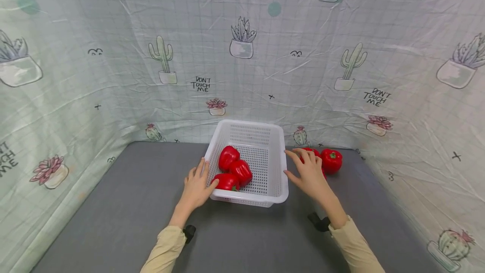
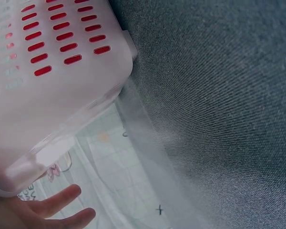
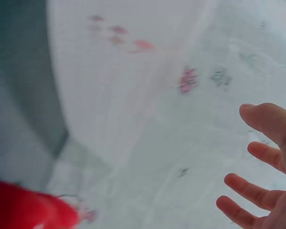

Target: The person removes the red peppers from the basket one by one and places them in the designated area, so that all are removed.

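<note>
A white perforated plastic basket [image 1: 278,197] stands in the middle of the grey table. Three red bell peppers [image 1: 241,172] lie inside it, toward its left and near sides; their red shows through the slots in the left wrist view. At the left rim is my left hand [image 1: 195,186], fingers extended along the outside and thumb over the near corner, close to the nearest pepper. My right hand [image 1: 310,175] hovers by the right rim with its fingers spread and nothing between them. Behind it on the table sits another red bell pepper [image 1: 331,161], with more red peppers partly hidden by the hand.
The grey table [image 1: 132,205] extends around the basket on both sides and in front. A pale curtain [image 1: 265,75] printed with potted cacti hangs close behind the basket and along both sides of the table.
</note>
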Demonstrator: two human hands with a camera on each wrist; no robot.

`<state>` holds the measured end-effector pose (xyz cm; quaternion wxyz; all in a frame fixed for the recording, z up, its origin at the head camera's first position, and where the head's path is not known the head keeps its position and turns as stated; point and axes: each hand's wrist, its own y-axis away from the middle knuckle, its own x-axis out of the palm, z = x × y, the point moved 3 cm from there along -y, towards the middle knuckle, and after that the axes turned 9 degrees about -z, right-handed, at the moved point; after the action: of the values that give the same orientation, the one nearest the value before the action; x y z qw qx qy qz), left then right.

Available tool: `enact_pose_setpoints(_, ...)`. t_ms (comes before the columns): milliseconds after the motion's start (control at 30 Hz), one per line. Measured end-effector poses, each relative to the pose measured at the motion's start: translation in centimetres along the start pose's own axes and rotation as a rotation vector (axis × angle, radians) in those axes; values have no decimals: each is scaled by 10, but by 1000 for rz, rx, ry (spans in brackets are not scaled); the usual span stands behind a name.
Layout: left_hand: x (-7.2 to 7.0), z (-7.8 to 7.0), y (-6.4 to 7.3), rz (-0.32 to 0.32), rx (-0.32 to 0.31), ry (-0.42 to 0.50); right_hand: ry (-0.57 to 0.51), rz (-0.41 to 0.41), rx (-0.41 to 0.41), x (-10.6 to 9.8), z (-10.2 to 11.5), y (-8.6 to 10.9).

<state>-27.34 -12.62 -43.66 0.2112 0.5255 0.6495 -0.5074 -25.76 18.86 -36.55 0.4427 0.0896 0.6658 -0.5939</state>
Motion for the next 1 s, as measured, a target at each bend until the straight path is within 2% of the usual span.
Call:
enact_pose_setpoints(167,1,1,-1,16,-18,25,-33,-41,-51,-8,19,-22)
enact_pose_setpoints(400,0,0,0,18,-39,35,-55,-14,-94,-8,37,-51)
enact_pose_setpoints(567,0,-1,0,-1,-30,51,-84,-30,-108,-3,44,-72)
enact_pose_setpoints(767,0,-1,0,12,-44,45,-129,-21,-111,10,54,-94)
enact_pose_setpoints(1000,0,-1,-1,8,-57,43,-144,24,-83,40,60,-105)
